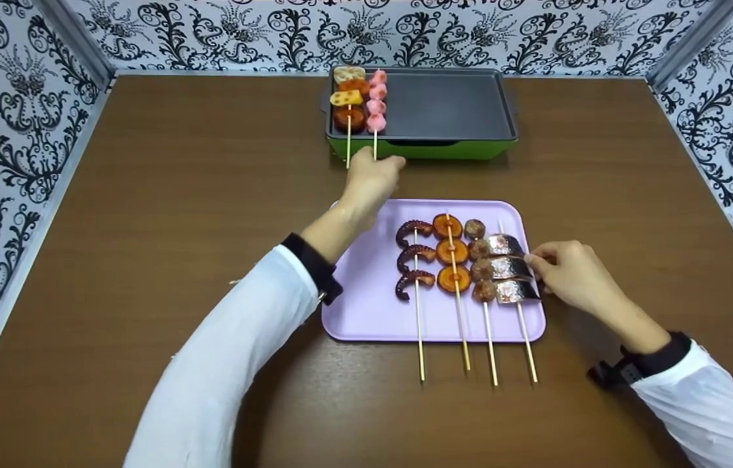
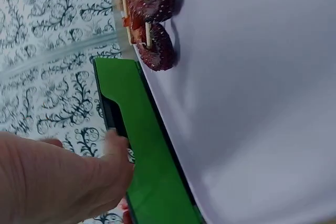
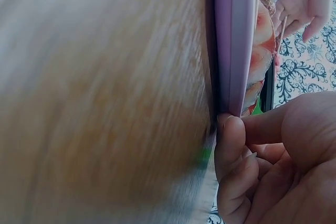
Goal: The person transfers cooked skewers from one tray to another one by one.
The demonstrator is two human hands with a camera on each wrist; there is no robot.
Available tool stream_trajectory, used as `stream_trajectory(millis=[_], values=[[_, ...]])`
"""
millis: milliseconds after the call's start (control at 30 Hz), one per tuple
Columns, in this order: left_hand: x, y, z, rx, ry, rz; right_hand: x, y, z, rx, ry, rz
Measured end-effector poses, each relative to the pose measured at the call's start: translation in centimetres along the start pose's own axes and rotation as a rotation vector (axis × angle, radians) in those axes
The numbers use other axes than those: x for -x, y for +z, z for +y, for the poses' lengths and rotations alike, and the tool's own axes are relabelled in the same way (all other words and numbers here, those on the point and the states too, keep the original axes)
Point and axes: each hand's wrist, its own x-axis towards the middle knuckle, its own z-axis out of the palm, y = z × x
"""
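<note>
1. Head view: the step looks like laying skewers side by side on the green grill point(image 1: 451, 97). Far left on it is the mixed skewer point(image 1: 346, 99), its bare stick toward the near side.
2. Just right of it, also on the grill, lies the pink ball skewer point(image 1: 376, 106). Its long way runs front to back; its food end points away.
3. The left hand point(image 1: 369, 179) is at the end of that stick. Its thumb sticks out; I cannot tell if the fingers grip. The next move seems to call for letting go and reaching back for another.
4. On the purple tray point(image 1: 363, 286) come the octopus skewer point(image 1: 415, 249), orange slice skewer point(image 1: 451, 251), meatball skewer point(image 1: 482, 268) and fish skewer point(image 1: 506, 268). Their bare ends poke over the near edge.
5. The right hand point(image 1: 571, 273) pinches the tray's right edge.
</note>
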Motion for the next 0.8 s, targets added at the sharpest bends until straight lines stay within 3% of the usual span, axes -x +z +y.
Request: stream_trajectory(millis=[133, 333, 433, 567, 800], values=[[-0.9, 0.7, 0.1, 0.245, -0.019, 0.063, 0.0, 0.0, 0.0, 0.003, 0.003, -0.002], [-1.2, 1.3, 0.3, 0.334, -0.016, 0.096, 0.0, 0.0, 0.0, 0.006, 0.001, -0.001], [-1.2, 1.4, 0.4, 0.413, -0.026, 0.070, 0.0, 0.0, 0.0, 0.006, -0.002, -0.003], [-0.9, 1.4, 0.3, 0.513, -0.048, -0.015, 0.0, 0.0, 0.0, 0.012, -0.007, 0.000], [0.8, 1.0, 0.4, 0.512, 0.011, -0.129, 0.0, 0.0, 0.0, 0.012, -0.009, 0.003]])
